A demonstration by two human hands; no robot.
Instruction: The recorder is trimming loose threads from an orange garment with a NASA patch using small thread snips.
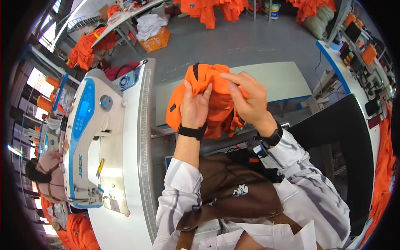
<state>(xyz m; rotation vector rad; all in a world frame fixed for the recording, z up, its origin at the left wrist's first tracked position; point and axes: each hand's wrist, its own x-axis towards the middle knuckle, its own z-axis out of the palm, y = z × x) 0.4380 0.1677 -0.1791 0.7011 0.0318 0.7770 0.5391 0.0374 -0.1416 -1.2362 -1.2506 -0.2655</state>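
Note:
A bunched orange fabric garment with black trim hangs in front of me, over the near edge of a pale bench. My left hand, palm up with a black strap at the wrist, is at its left side, the thumb and fingers hooked into a fold of the cloth. At the right side is my right hand, its index finger and thumb tips close together against the fabric. Whether a bit of cloth is pinched between them I cannot make out. A small dark tab shows on the garment's left part.
A Jack industrial sewing machine stands on a white table to my left, with yellow thread snips on its bed. The pale bench lies ahead. A black chair is at right. Behind the machine sits another person.

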